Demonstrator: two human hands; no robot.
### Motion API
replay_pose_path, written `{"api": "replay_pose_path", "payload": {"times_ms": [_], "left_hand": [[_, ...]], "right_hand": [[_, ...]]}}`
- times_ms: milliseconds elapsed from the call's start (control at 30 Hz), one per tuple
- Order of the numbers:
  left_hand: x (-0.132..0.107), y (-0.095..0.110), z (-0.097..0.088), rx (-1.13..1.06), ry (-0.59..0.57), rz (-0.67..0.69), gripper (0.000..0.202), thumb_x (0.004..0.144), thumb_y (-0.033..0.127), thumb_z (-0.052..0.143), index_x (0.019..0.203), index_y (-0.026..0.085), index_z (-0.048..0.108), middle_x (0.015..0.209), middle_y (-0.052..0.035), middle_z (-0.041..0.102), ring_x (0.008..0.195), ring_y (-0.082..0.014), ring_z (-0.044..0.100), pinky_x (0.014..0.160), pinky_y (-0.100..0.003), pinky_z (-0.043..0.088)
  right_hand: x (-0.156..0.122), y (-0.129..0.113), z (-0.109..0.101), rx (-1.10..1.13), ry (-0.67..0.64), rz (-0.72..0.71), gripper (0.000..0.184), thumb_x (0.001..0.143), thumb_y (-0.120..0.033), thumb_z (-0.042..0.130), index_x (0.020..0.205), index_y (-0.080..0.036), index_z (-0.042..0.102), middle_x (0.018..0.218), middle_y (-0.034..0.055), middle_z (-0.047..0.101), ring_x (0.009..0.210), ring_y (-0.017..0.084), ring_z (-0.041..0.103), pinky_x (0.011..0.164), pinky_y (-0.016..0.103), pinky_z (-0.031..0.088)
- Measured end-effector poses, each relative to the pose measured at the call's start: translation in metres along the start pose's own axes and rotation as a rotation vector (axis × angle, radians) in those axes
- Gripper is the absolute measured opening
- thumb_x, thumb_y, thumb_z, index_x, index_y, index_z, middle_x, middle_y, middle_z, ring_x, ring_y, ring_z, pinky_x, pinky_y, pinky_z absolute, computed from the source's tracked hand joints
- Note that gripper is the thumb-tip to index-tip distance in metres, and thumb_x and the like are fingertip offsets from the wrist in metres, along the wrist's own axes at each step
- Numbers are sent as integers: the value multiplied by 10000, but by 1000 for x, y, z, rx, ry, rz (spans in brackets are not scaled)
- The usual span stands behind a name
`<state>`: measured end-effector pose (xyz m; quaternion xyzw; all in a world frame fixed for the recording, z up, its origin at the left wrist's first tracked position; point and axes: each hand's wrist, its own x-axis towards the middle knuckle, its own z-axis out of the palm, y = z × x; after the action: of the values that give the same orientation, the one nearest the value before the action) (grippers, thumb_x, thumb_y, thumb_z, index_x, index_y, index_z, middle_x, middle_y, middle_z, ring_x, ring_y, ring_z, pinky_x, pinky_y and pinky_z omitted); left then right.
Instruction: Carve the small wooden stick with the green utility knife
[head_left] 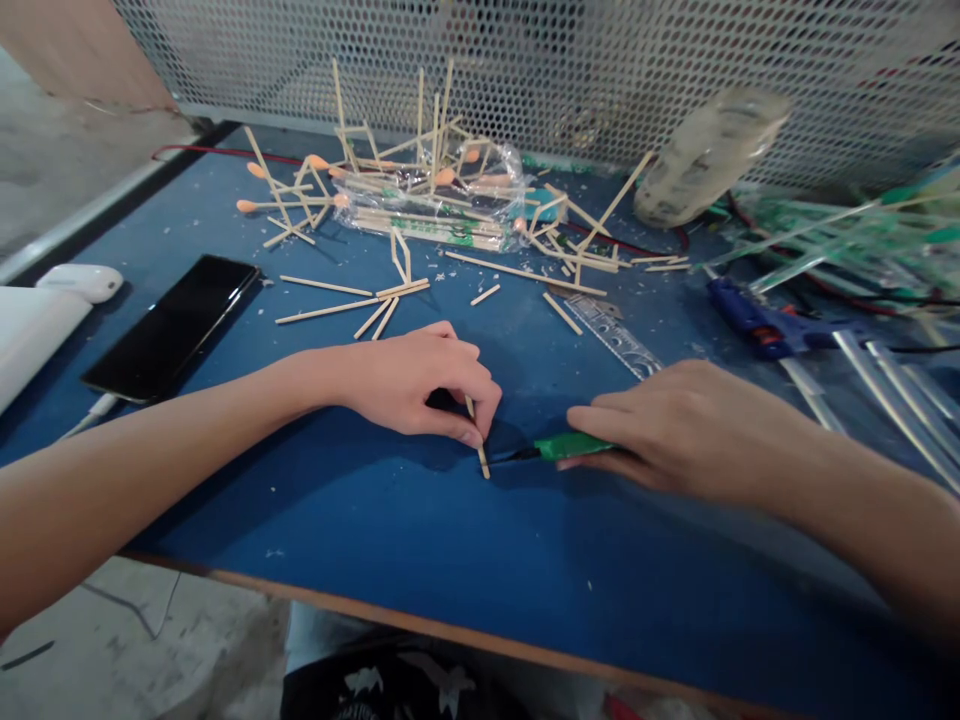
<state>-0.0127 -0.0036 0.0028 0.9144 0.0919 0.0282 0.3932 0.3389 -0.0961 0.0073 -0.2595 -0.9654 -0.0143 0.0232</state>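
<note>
Between the thumb and fingers of my left hand is a thin wooden stick, pinched near the blue tabletop with its lower end poking out toward me. My right hand is closed around the green handle of a craft knife. The knife's dark narrow blade points left and meets the stick just below my left fingertips. Whether the blade has cut into the wood is too small to tell. Beyond my hands lie several cut sticks, among them a short piece and a long one.
At the back, stick figures with orange tips stand around a plastic-wrapped bundle of sticks. A phone lies left. To the right are a clear ruler, a blue glue gun, glue sticks and a cloudy bottle.
</note>
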Motion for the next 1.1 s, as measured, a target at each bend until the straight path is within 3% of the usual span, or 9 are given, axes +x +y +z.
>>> {"api": "replay_pose_path", "payload": {"times_ms": [100, 233, 433, 600, 733, 833, 1100], "left_hand": [[0, -1, 1, 1, 2, 6, 261, 1257, 492, 821, 1061, 327, 872, 1090, 31, 981, 967, -223, 756, 1097, -449, 341], [-1, -2, 1, 0, 6, 16, 243, 1254, 469, 831, 1064, 325, 877, 1089, 32, 981, 964, -217, 754, 1090, -447, 338], [0, -3, 1, 4, 6, 19, 238, 1257, 465, 842, 1073, 322, 888, 1074, 24, 973, 970, -214, 759, 1077, -442, 339], [0, -3, 1, 7, 3, 25, 228, 1247, 463, 849, 1071, 323, 889, 1079, 21, 970, 955, -214, 747, 1080, -445, 341], [0, -2, 1, 4, 1, 4, 251, 1252, 488, 832, 1069, 326, 885, 1109, 16, 980, 948, -218, 741, 1086, -450, 349], [0, -2, 1, 1, -3, -1, 272, 1253, 512, 825, 1061, 328, 882, 1119, 10, 984, 958, -228, 744, 1084, -454, 352], [1, -3, 2, 4, 4, 7, 259, 1263, 487, 812, 1073, 320, 867, 1114, 23, 988, 961, -227, 751, 1087, -452, 336]], "right_hand": [[1, -3, -1, -3, -15, 43, 679, 1427, -610, 314, 1043, -273, 761, 700, -37, 709, 504, 165, 542, 598, 399, 233], [1, 0, -3, 27, 3, -4, 702, 1419, -652, 322, 992, -274, 731, 661, -39, 681, 500, 165, 540, 586, 386, 202], [0, -2, -3, 21, -55, 28, 700, 1426, -630, 297, 1018, -275, 741, 681, -30, 695, 531, 179, 583, 623, 405, 212], [-3, -5, -2, 22, -51, 75, 651, 1421, -625, 332, 1073, -288, 767, 701, -39, 708, 505, 182, 535, 618, 420, 200], [0, -5, -1, 85, -52, 32, 713, 1413, -682, 276, 1026, -296, 733, 669, -40, 693, 505, 182, 577, 599, 404, 194], [3, -6, 0, 40, -49, 61, 722, 1418, -642, 244, 1043, -289, 749, 690, -23, 713, 494, 184, 552, 612, 410, 205], [1, -1, 1, 51, -19, 51, 672, 1412, -662, 358, 1022, -290, 759, 665, -33, 693, 484, 175, 543, 599, 414, 195]]}}
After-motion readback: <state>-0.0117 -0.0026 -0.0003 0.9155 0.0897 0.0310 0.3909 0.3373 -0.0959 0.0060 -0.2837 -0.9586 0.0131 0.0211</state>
